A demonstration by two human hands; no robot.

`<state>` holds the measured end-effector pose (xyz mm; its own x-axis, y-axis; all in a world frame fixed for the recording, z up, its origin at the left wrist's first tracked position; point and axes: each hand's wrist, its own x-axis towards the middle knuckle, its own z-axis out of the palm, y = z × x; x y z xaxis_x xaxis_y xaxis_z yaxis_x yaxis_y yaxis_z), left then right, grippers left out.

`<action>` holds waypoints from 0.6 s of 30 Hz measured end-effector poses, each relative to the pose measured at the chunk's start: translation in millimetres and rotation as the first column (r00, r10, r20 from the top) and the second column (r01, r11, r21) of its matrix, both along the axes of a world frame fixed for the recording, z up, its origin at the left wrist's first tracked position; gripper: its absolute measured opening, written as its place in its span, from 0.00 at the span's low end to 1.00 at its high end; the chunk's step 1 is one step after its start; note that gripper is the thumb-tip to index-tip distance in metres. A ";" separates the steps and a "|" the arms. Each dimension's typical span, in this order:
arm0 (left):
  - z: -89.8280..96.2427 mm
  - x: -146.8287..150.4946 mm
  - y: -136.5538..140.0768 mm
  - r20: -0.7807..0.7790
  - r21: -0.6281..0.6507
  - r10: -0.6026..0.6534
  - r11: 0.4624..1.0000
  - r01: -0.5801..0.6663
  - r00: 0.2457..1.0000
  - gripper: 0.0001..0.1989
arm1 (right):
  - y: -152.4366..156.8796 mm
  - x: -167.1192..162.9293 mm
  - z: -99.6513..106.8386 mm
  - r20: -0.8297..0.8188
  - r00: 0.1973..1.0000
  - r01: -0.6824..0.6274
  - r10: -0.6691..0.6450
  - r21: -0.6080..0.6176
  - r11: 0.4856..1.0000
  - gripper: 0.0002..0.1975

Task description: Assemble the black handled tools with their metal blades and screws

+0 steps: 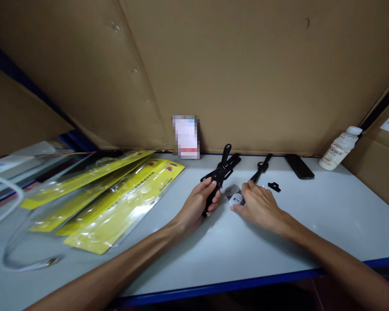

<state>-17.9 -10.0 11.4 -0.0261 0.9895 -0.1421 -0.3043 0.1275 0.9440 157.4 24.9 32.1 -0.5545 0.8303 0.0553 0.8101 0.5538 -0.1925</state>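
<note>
My left hand [205, 196] is wrapped round the lower handle of a black spokeshave [221, 172], which is tilted with its other handle pointing up. Behind it lie more black spokeshave bodies [234, 162], partly covered by the one I hold. My right hand [259, 202] is closed, thumb and fingers at the edge of a flat silver metal blade [236, 199] with a slot in it. Another shiny blade [229, 191] lies against it. Just beyond the right fingers is a separate black spokeshave [261, 167]. A small black clamp plate [274, 186] lies to its right.
Yellow-backed clear packages [123, 207] fan out on the left, near a white cable [29, 265]. A blurred-out upright phone-like panel [186, 137] leans on the cardboard wall [246, 77]. A dark phone [299, 166] and a bottle [339, 149] stand at right.
</note>
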 end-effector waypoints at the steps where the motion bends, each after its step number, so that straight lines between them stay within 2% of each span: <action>1: -0.5 0.4 -0.3 -0.013 0.008 0.005 1.000 -0.005 1.000 0.10 | 2.7 1.9 0.8 -0.037 0.999 0.006 -0.008 -0.049 0.999 0.17; 3: -0.6 1.3 -0.9 -0.029 0.017 0.006 1.000 -0.006 1.000 0.11 | 9.2 6.0 -0.9 -0.144 0.989 -0.011 -0.011 -0.149 0.989 0.17; 6: 0.0 2.4 -1.9 -0.051 0.014 -0.005 1.000 0.006 0.999 0.12 | 20.5 11.2 -9.3 -0.334 0.942 -0.109 0.019 -0.254 0.961 0.18; 8: 0.1 2.5 -2.5 -0.065 0.014 -0.014 1.000 0.015 0.998 0.12 | 27.6 14.1 -13.9 -0.411 0.911 -0.161 0.012 -0.327 0.931 0.13; 10: 0.1 2.2 -3.4 -0.050 0.006 -0.035 0.999 0.035 0.998 0.13 | 33.0 17.1 -14.0 -0.467 0.883 -0.181 -0.045 -0.429 0.885 0.05; 14: 1.4 2.2 -6.5 -0.045 -0.009 -0.116 0.993 0.115 0.992 0.16 | 37.1 23.7 -2.6 -0.607 0.769 -0.254 -0.200 -0.577 0.776 0.09; 18: 3.3 4.7 -9.2 -0.128 0.005 -0.162 0.986 0.164 0.978 0.19 | 36.6 27.2 5.6 -0.643 0.735 -0.346 -0.217 -0.630 0.695 0.11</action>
<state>-13.2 -19.1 14.7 0.1192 0.9840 -0.1323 -0.1588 0.1504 0.9758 184.7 61.4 37.7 -0.6626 0.7352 -0.1428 0.2916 0.0776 -0.9534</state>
